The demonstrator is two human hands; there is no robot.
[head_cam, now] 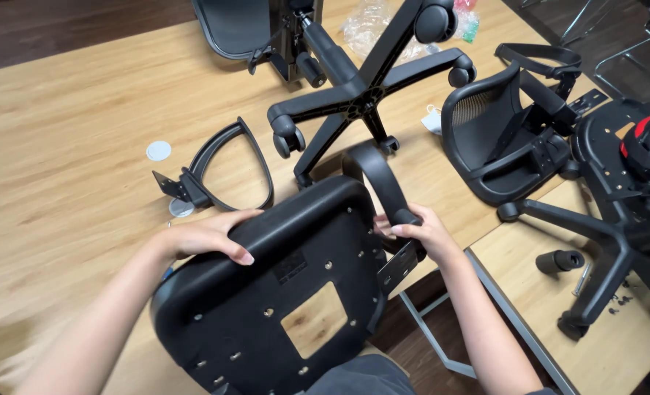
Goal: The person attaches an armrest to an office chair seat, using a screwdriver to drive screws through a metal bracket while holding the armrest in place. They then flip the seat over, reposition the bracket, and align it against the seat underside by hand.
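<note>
A black chair seat [281,292] lies upside down at the near edge of the wooden table [69,146], its underside with screw holes and a square opening facing me. My left hand [208,235] rests flat on the seat's far left edge. My right hand [420,230] is wrapped around the lower end of a black armrest [376,175], holding its metal bracket against the seat's right side.
A second armrest [226,172] lies on the table beyond the seat. Behind it stands a five-star wheeled base [361,91], a mesh backrest [233,25] and a plastic bag [369,25]. More chair parts [508,139] and another base [617,234] crowd the right side.
</note>
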